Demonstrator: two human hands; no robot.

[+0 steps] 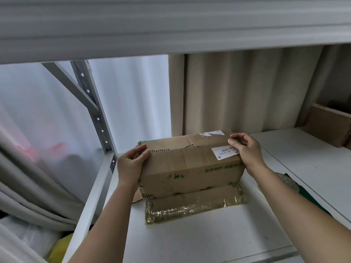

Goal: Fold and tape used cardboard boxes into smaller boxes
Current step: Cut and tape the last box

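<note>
Brown cardboard box point(190, 168), green print, white label point(224, 153); white shelf point(209, 240); beige curtain point(237, 88).

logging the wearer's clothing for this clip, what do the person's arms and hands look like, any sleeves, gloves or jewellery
Both forearms are bare right to the bottom of the frame, with no sleeve in view. The left hand and right hand wear no gloves, and no ring, watch or bracelet shows on the fingers or wrists. The fingernails look short and unpainted.

Soft daylight through the sheer curtain point(47, 111) at left, faint shadows, wide-angle bending at edges, slight blur
</note>
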